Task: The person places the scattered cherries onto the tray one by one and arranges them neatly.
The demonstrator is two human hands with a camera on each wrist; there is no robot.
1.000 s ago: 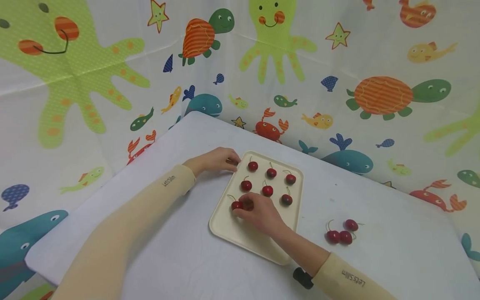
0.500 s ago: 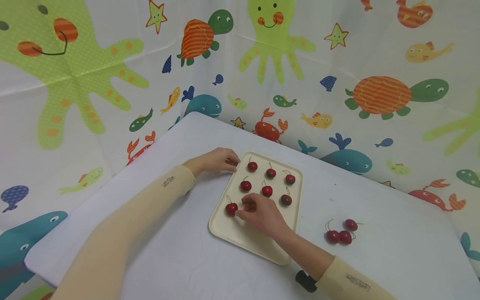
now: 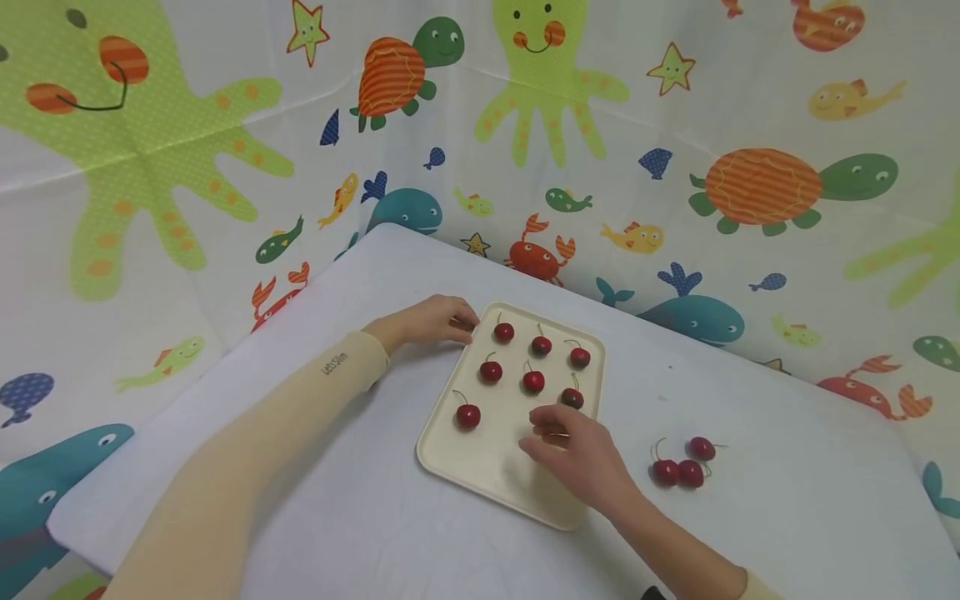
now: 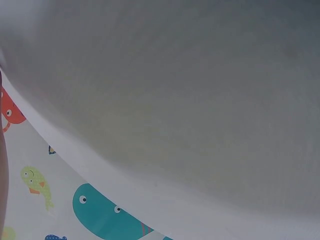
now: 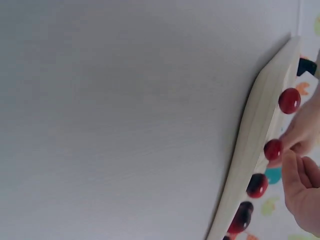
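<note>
A cream rectangular tray [image 3: 510, 492] lies on the white table, bearing several red cherries with stems. Two rows of three fill its far part; a single cherry [image 3: 468, 417] sits nearer, at the left. My left hand [image 3: 437, 319] holds the tray's left rim, fingers bent at the edge. Over the near right part of the tray hovers my right hand [image 3: 581, 454], fingers loosely bent with nothing between them. The right wrist view shows the tray [image 5: 250, 130] edge-on, my right hand [image 5: 302, 190] beside it. The left wrist view catches mostly tabletop.
Right of the tray, three cherries [image 3: 678, 473] lie close together on the white tablecloth [image 3: 787, 517]. A curtain [image 3: 480, 125] printed with sea animals stands behind the table and along its left side.
My right hand let go of the single cherry at the tray's left and moved right, away from it. That cherry now rests on the tray. My left hand stayed at the rim.
</note>
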